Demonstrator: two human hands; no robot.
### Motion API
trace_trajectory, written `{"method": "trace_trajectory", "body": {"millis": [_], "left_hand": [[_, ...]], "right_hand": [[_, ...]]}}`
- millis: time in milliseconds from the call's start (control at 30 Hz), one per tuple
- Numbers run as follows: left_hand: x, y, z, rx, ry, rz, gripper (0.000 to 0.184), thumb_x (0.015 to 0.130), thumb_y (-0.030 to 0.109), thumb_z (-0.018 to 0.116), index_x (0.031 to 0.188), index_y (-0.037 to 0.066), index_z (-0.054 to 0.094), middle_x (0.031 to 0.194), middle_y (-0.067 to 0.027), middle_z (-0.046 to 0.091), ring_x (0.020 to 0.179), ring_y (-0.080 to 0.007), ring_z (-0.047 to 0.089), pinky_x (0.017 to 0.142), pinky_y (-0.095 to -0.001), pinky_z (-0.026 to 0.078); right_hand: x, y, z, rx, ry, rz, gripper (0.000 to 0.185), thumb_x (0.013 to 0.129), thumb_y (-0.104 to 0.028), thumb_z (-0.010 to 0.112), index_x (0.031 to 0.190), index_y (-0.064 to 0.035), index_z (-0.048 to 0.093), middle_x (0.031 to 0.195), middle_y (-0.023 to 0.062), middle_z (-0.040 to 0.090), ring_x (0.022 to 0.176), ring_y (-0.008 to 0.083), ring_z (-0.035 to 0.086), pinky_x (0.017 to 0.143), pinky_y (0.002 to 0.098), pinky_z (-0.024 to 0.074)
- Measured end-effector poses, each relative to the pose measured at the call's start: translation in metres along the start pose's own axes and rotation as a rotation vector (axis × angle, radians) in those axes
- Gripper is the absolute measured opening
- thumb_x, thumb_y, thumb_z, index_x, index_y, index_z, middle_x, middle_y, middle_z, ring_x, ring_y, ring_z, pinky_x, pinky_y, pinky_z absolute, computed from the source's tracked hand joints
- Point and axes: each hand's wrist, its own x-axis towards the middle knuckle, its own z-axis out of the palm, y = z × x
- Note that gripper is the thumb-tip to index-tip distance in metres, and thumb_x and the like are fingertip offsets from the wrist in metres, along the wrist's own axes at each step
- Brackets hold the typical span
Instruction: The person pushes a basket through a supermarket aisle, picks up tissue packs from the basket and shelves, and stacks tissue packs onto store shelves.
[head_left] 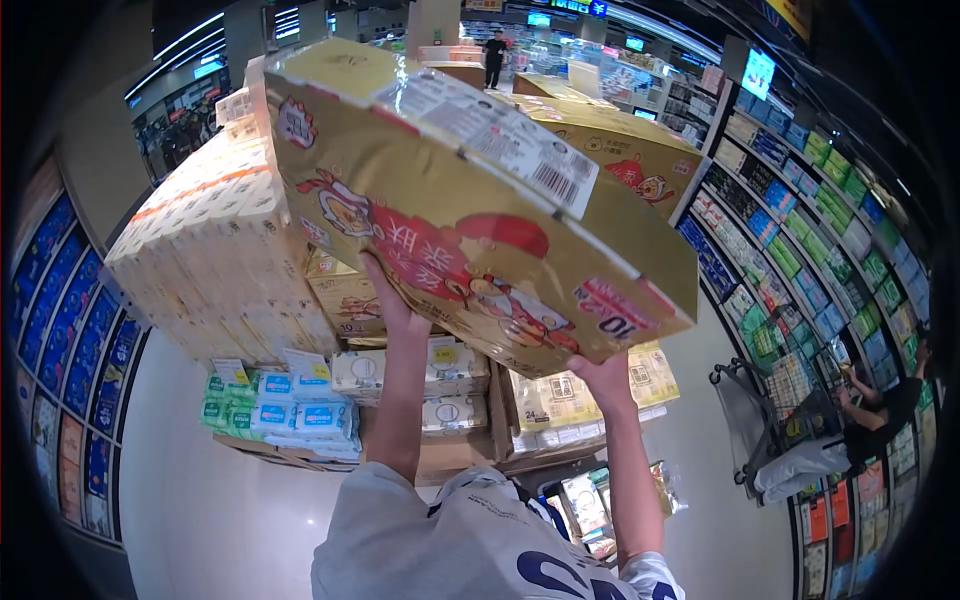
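Observation:
A large gold pack (400, 240) with red lettering, cartoon figures and a barcode label fills the upper middle, tilted down to the right. It looks like a multipack of paper tissues. My left hand (393, 302) presses against its front face, thumb upward, near the lower left edge. At the lower right corner, my right hand (603, 378) grips the pack, its other fingers hidden underneath. Behind the held pack is another gold pack (640, 170) of similar print. Below my hands lie yellow tissue packs (550, 395) and white tissue packs (455, 370) on the display.
Tall stacked tissue packs (220, 240) stand at the left, with green packs (225, 400) and blue-white packs (300, 410) in front. On the right, a person (860, 430) is beside a shopping cart (750, 420) and long shelves (800, 220). Another person (494, 60) stands far back.

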Motion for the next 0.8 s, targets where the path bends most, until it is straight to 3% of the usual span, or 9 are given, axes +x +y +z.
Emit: {"method": "trace_trajectory", "body": {"millis": [67,133,167,233,300,400,500,667,800], "left_hand": [[-0.002,-0.023,-0.017,-0.174,-0.018,-0.160,0.065,0.091,0.053,0.053,0.140,0.014,0.038,0.138,-0.0091,0.044,0.125,-0.0260,0.044,0.105,-0.0445,0.039],[-0.011,-0.045,-0.022,-0.111,0.005,-0.165,0.068,0.090,0.060,0.048,0.140,0.014,0.037,0.130,-0.0071,0.049,0.119,-0.0245,0.048,0.104,-0.0423,0.040],[-0.018,-0.063,-0.029,0.450,-0.111,0.276,0.071,0.090,0.060,0.047,0.143,0.015,0.031,0.136,-0.0065,0.043,0.124,-0.0240,0.043,0.107,-0.0431,0.035],[-0.018,-0.072,-0.016,0.988,-0.246,0.723,0.073,0.091,0.061,0.046,0.146,0.017,0.026,0.143,-0.0059,0.036,0.129,-0.0235,0.037,0.110,-0.0438,0.030],[-0.022,-0.069,-0.006,0.160,0.007,-0.153,0.078,0.090,0.071,0.031,0.147,0.018,0.022,0.139,-0.0032,0.036,0.126,-0.0209,0.039,0.106,-0.0389,0.035],[-0.026,-0.079,-0.012,0.165,0.038,-0.164,0.080,0.087,0.074,0.032,0.147,0.021,0.024,0.147,0.0002,0.031,0.132,-0.0227,0.034,0.110,-0.0417,0.030],[-0.026,-0.084,-0.018,0.063,0.155,-0.298,0.084,0.085,0.077,0.033,0.147,0.021,0.026,0.146,-0.0005,0.033,0.131,-0.0225,0.035,0.108,-0.0416,0.032],[-0.036,-0.091,-0.054,-0.048,0.069,-0.375,0.085,0.084,0.078,0.032,0.147,0.021,0.027,0.145,-0.0006,0.035,0.130,-0.0225,0.036,0.107,-0.0427,0.034],[-0.059,-0.082,-0.028,0.024,0.102,-0.325,0.085,0.084,0.078,0.031,0.147,0.022,0.024,0.146,-0.0003,0.033,0.130,-0.0227,0.036,0.108,-0.0435,0.033]], "right_hand": [[-0.015,-0.029,0.006,-0.334,-0.045,0.017,0.084,0.067,-0.022,0.084,0.134,-0.0005,0.040,0.123,0.0132,0.053,0.112,0.0222,0.054,0.097,0.0346,0.0440],[-0.029,-0.044,0.008,-0.335,0.070,-0.032,0.071,0.067,-0.024,0.085,0.125,-0.0005,0.052,0.118,0.0111,0.059,0.108,0.0199,0.056,0.095,0.0334,0.0448],[-0.034,-0.049,0.004,-0.404,0.006,0.031,0.067,0.068,-0.024,0.084,0.123,-0.0010,0.054,0.120,0.0099,0.060,0.109,0.0185,0.056,0.095,0.0326,0.0449],[-0.042,-0.050,-0.007,-0.722,-0.084,0.092,0.060,0.074,-0.028,0.080,0.122,-0.0024,0.057,0.127,0.0066,0.058,0.111,0.0148,0.055,0.096,0.0302,0.0443],[-0.053,-0.052,-0.005,-0.661,-0.018,0.129,0.057,0.070,-0.029,0.082,0.116,-0.0028,0.060,0.115,0.0083,0.063,0.102,0.0171,0.059,0.090,0.0307,0.0468],[-0.060,-0.061,0.001,-0.418,0.031,0.280,0.059,0.066,-0.035,0.084,0.111,-0.0035,0.063,0.101,0.0089,0.069,0.092,0.0198,0.064,0.084,0.0313,0.0491],[-0.067,-0.048,-0.007,-0.495,0.060,0.222,0.061,0.068,-0.041,0.082,0.113,-0.0038,0.063,0.104,0.0091,0.069,0.095,0.0196,0.064,0.085,0.0317,0.0489],[-0.077,-0.037,-0.024,-0.829,-0.024,0.169,0.059,0.072,-0.042,0.079,0.115,-0.0059,0.063,0.108,0.0080,0.068,0.098,0.0200,0.064,0.087,0.0318,0.0483],[-0.081,-0.047,-0.029,-0.774,-0.113,0.343,0.054,0.078,-0.038,0.074,0.120,-0.0065,0.061,0.118,0.0060,0.064,0.106,0.0194,0.060,0.093,0.0311,0.0475]]}}
